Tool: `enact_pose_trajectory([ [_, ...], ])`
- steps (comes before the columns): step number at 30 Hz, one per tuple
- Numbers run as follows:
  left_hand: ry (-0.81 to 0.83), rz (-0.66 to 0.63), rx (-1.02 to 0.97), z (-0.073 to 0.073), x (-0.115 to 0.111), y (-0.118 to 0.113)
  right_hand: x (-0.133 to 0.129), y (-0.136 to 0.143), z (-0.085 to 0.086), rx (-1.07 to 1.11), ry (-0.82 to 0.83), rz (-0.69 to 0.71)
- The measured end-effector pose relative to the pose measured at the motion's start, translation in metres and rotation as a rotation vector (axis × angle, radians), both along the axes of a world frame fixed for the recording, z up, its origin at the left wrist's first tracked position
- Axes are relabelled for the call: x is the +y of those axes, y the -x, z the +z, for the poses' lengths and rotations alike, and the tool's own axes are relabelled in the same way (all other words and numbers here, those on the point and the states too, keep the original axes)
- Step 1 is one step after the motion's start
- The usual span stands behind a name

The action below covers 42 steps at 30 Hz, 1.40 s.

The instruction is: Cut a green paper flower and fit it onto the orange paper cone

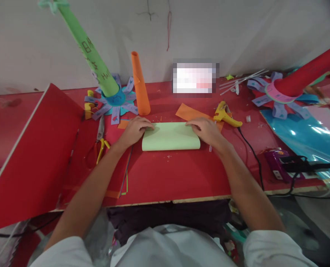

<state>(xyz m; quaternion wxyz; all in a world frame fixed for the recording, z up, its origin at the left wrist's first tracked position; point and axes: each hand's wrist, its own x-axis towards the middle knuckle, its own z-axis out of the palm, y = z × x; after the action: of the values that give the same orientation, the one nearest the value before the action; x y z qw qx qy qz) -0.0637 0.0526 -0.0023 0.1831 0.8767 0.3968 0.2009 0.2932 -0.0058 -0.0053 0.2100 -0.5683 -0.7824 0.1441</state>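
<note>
A light green sheet of paper [170, 137] lies on the red table, bent over on itself with a rounded fold on the side near me. My left hand [136, 130] grips its far left corner, fingers curled down onto the paper. At the far right corner my right hand [205, 130] holds the same sheet, fingertips pressed on its edge. Just beyond the right hand is a piece of orange paper [192, 112], partly covered by that hand. Close behind the left hand stands an orange paper cone [141, 89].
Scissors [100, 144] lie left, beside an upright red board [39, 159]. A yellow glue gun [226, 115] with a black cable rests right. Green [89, 52] and red [312, 70] paper tubes stand on flower-like bases. A purple box [279, 163] sits near the front right edge.
</note>
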Motion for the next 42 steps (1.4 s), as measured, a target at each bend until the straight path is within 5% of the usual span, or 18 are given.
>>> enact_pose_trajectory([
  [9, -0.029, 0.008, 0.246, 0.041, -0.023, -0.017, -0.007, 0.005, 0.016, -0.163, -0.016, 0.009],
  [15, -0.085, 0.099, 0.413, 0.052, -0.046, -0.038, -0.005, 0.000, 0.017, -0.123, 0.020, -0.001],
  [25, -0.170, -0.116, 0.497, 0.044, -0.063, -0.054, -0.003, 0.007, 0.017, -0.226, -0.033, 0.065],
  [42, -0.217, -0.056, 0.472, 0.040, -0.075, -0.065, -0.018, 0.029, 0.027, 0.005, 0.093, 0.354],
])
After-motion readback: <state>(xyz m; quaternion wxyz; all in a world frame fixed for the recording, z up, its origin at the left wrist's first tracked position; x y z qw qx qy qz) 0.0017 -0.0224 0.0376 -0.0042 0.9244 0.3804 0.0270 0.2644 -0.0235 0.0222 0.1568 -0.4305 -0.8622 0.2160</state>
